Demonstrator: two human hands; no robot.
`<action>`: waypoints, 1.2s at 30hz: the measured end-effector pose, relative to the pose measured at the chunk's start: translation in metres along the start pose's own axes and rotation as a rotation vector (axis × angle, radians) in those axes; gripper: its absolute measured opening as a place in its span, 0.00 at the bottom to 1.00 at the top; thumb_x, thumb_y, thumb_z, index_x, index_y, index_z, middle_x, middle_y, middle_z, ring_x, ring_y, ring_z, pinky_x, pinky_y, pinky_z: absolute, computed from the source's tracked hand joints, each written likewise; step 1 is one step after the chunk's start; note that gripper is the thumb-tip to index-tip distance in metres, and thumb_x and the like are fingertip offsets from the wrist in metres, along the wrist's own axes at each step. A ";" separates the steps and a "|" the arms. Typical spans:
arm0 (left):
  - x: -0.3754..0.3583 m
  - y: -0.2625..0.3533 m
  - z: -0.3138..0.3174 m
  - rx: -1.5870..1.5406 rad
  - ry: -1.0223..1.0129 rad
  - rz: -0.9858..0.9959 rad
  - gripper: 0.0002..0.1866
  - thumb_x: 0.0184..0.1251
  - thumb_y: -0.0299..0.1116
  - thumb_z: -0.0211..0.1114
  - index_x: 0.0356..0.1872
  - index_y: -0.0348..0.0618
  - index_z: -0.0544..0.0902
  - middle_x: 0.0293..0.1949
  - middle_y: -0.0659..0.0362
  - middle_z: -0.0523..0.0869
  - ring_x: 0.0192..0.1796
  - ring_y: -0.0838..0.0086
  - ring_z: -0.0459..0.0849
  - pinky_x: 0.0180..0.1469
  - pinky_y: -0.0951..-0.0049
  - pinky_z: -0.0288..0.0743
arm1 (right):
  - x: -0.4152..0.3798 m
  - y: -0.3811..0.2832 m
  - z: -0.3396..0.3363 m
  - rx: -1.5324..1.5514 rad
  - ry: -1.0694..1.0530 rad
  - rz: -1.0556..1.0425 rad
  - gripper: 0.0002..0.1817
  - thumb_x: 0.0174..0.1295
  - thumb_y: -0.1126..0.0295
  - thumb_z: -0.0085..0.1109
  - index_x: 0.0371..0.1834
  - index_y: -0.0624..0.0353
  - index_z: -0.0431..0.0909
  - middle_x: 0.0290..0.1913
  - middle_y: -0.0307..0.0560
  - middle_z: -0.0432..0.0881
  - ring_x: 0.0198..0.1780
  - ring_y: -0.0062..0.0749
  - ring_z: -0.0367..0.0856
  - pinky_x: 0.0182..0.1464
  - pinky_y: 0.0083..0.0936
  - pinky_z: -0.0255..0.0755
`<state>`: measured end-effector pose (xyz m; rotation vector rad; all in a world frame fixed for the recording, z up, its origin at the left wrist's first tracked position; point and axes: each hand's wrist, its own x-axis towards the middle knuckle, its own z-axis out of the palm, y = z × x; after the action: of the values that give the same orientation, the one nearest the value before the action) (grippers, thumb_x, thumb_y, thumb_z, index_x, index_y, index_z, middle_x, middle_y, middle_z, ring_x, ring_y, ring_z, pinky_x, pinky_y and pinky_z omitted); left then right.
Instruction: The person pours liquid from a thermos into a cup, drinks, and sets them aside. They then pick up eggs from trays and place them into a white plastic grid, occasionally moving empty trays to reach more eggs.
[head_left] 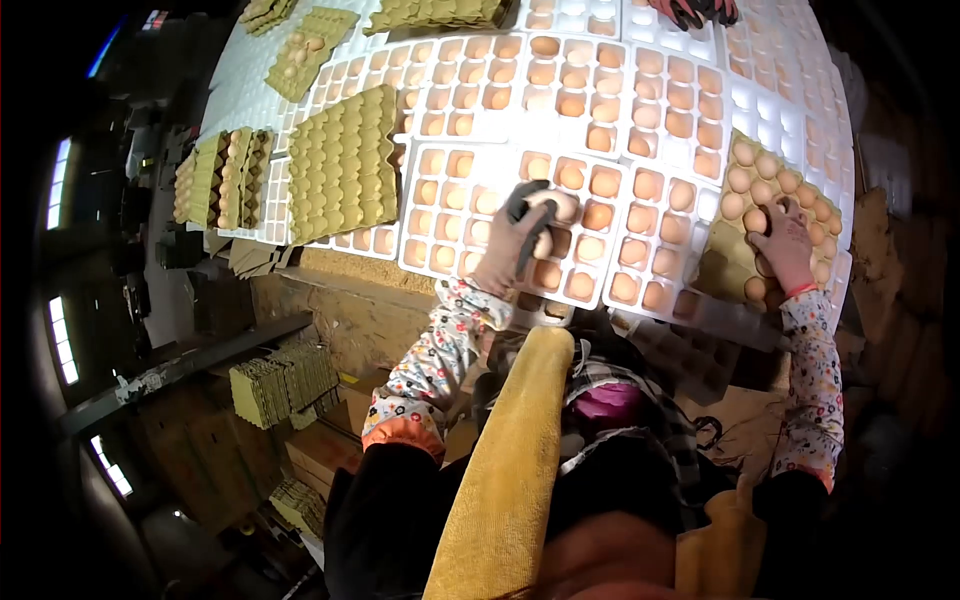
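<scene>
My left hand (517, 238), in a glove with dark fingertips, is closed around eggs (556, 207) above a white compartment tray (415, 240) full of brown eggs. My right hand (785, 240) has its fingers curled over an egg (756, 220) in the olive pulp tray (722, 262) at the right. Several eggs fill the upper and right parts of that pulp tray, while its lower left part shows bare pulp. The pulp tray lies tilted on top of the white trays.
Stacked pulp trays (345, 165) lie left of centre, with upright egg-filled ones (240, 180) farther left. A co-worker's gloved hands (695, 12) are at the top edge. More pulp trays (285, 380) and cardboard boxes (325, 450) stand below the table's edge.
</scene>
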<state>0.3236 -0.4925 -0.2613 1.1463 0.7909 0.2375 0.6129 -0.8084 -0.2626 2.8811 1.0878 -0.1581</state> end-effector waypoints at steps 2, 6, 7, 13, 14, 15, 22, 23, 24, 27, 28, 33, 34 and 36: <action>0.027 0.006 -0.055 0.404 0.281 0.316 0.21 0.64 0.35 0.67 0.57 0.38 0.77 0.43 0.56 0.85 0.42 0.71 0.83 0.46 0.68 0.78 | -0.005 -0.017 -0.015 0.376 -0.044 0.100 0.29 0.51 0.57 0.70 0.58 0.53 0.78 0.50 0.49 0.80 0.48 0.40 0.79 0.46 0.35 0.77; 0.082 0.006 -0.097 1.372 0.102 0.425 0.22 0.61 0.43 0.69 0.55 0.48 0.81 0.47 0.52 0.82 0.45 0.55 0.84 0.48 0.60 0.78 | 0.024 -0.147 -0.053 1.172 -0.346 0.241 0.23 0.62 0.59 0.66 0.53 0.66 0.80 0.42 0.43 0.86 0.40 0.25 0.83 0.45 0.21 0.75; 0.091 0.014 -0.094 1.330 0.101 0.447 0.21 0.62 0.42 0.68 0.55 0.49 0.81 0.48 0.52 0.82 0.45 0.55 0.84 0.48 0.59 0.78 | 0.040 -0.183 -0.045 1.092 -0.299 0.046 0.23 0.63 0.58 0.65 0.54 0.64 0.80 0.42 0.41 0.86 0.43 0.24 0.82 0.44 0.23 0.75; 0.166 0.024 -0.072 1.096 0.255 0.777 0.18 0.64 0.36 0.63 0.54 0.44 0.79 0.49 0.50 0.79 0.51 0.53 0.77 0.56 0.55 0.69 | 0.128 -0.326 0.021 0.465 0.027 -0.130 0.28 0.56 0.51 0.65 0.57 0.54 0.77 0.49 0.59 0.80 0.48 0.54 0.82 0.49 0.45 0.77; 0.179 0.014 -0.070 1.194 0.239 0.777 0.18 0.64 0.36 0.62 0.54 0.45 0.78 0.50 0.51 0.79 0.52 0.54 0.75 0.58 0.53 0.66 | 0.136 -0.323 0.020 0.442 -0.119 -0.092 0.29 0.57 0.52 0.65 0.59 0.54 0.75 0.51 0.60 0.78 0.49 0.55 0.82 0.50 0.46 0.77; 0.181 0.007 -0.069 1.264 0.259 0.790 0.20 0.62 0.36 0.62 0.56 0.48 0.77 0.52 0.54 0.77 0.54 0.56 0.73 0.61 0.51 0.61 | 0.140 -0.317 0.011 0.459 -0.223 -0.060 0.30 0.57 0.52 0.64 0.61 0.54 0.74 0.52 0.61 0.78 0.51 0.54 0.81 0.51 0.45 0.77; 0.183 0.001 -0.062 1.382 0.299 0.851 0.19 0.64 0.41 0.61 0.55 0.50 0.79 0.50 0.56 0.78 0.55 0.59 0.73 0.63 0.48 0.59 | 0.138 -0.217 0.035 0.466 0.555 0.134 0.14 0.60 0.68 0.57 0.49 0.56 0.80 0.48 0.53 0.80 0.47 0.51 0.79 0.49 0.42 0.74; 0.183 0.001 -0.062 1.399 0.307 0.838 0.19 0.65 0.42 0.61 0.55 0.49 0.78 0.50 0.56 0.78 0.55 0.58 0.73 0.63 0.48 0.60 | 0.139 -0.196 0.049 0.425 0.572 0.144 0.14 0.60 0.69 0.57 0.49 0.57 0.80 0.47 0.54 0.80 0.49 0.53 0.78 0.52 0.43 0.73; 0.182 0.001 -0.062 1.421 0.294 0.805 0.20 0.65 0.43 0.61 0.55 0.48 0.78 0.51 0.56 0.78 0.56 0.56 0.72 0.63 0.48 0.60 | 0.133 -0.177 0.063 0.383 0.591 0.164 0.14 0.60 0.69 0.57 0.49 0.57 0.80 0.46 0.55 0.81 0.50 0.54 0.77 0.54 0.44 0.71; 0.182 -0.001 -0.055 1.262 0.303 0.764 0.25 0.63 0.41 0.64 0.59 0.43 0.75 0.54 0.48 0.76 0.57 0.51 0.72 0.65 0.47 0.59 | 0.090 -0.155 0.053 0.626 0.639 0.039 0.18 0.60 0.70 0.61 0.54 0.59 0.77 0.53 0.56 0.79 0.55 0.54 0.76 0.58 0.44 0.70; 0.182 -0.003 -0.048 1.125 0.324 0.744 0.27 0.61 0.39 0.66 0.61 0.41 0.74 0.55 0.45 0.75 0.58 0.49 0.71 0.65 0.47 0.60 | 0.072 -0.151 0.040 0.673 0.698 0.009 0.20 0.59 0.70 0.63 0.55 0.59 0.76 0.54 0.55 0.78 0.55 0.54 0.76 0.58 0.43 0.70; 0.089 0.025 0.142 0.876 -0.454 0.983 0.31 0.54 0.31 0.73 0.61 0.39 0.73 0.55 0.48 0.78 0.56 0.53 0.76 0.59 0.59 0.71 | -0.004 -0.034 -0.022 1.188 0.378 0.493 0.21 0.61 0.74 0.60 0.58 0.62 0.75 0.49 0.51 0.80 0.49 0.37 0.79 0.51 0.31 0.74; 0.080 0.013 0.179 0.976 -0.587 1.000 0.32 0.54 0.34 0.73 0.62 0.39 0.72 0.55 0.48 0.78 0.53 0.53 0.77 0.56 0.60 0.72 | -0.001 -0.014 -0.034 1.181 0.222 0.553 0.21 0.61 0.75 0.59 0.59 0.63 0.74 0.46 0.49 0.80 0.47 0.29 0.78 0.49 0.25 0.74; 0.079 -0.032 0.223 1.382 -0.602 1.003 0.28 0.59 0.41 0.68 0.60 0.46 0.74 0.56 0.49 0.76 0.52 0.55 0.79 0.53 0.59 0.74 | 0.010 0.013 -0.006 0.512 0.315 -0.044 0.26 0.52 0.72 0.64 0.59 0.55 0.75 0.51 0.50 0.78 0.48 0.47 0.79 0.50 0.38 0.75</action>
<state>0.5220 -0.6237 -0.2835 2.7068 -0.3876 0.1204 0.6292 -0.8112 -0.2575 3.4270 1.3274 0.0244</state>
